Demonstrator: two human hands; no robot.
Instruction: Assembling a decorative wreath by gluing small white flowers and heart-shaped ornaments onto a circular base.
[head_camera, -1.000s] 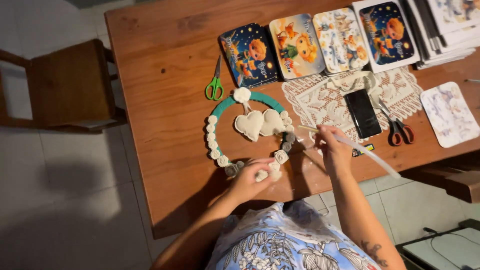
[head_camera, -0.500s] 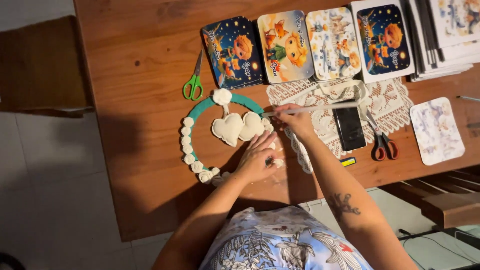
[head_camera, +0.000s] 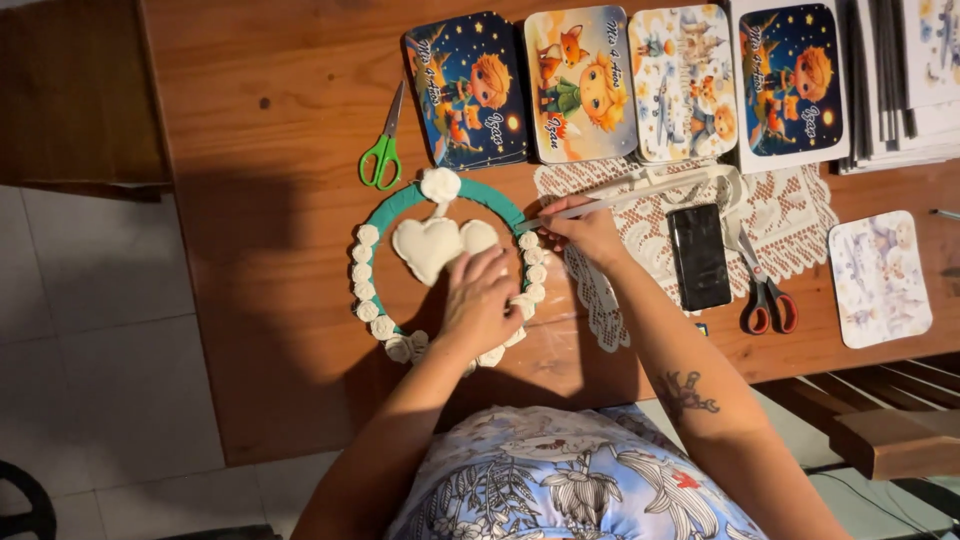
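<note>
Wooden table (head_camera: 280, 130), lace doily (head_camera: 800, 215) at right. Left hand (head_camera: 480, 300) flat, fingers spread on wreath (head_camera: 375, 235). Right hand (head_camera: 590, 232) pinches thin brush (head_camera: 620, 200) shut at wreath's right rim.

On the wooden surface (head_camera: 280, 120) lies a teal ring wreath (head_camera: 440, 270) edged with white rosettes, two white hearts at its middle. The left hand (head_camera: 480, 300) presses flat on its lower right part. The right hand (head_camera: 590, 232) grips a long thin white tool (head_camera: 620, 200), whose tip touches the ring's right edge. Green scissors (head_camera: 383, 150) lie just above.
</note>
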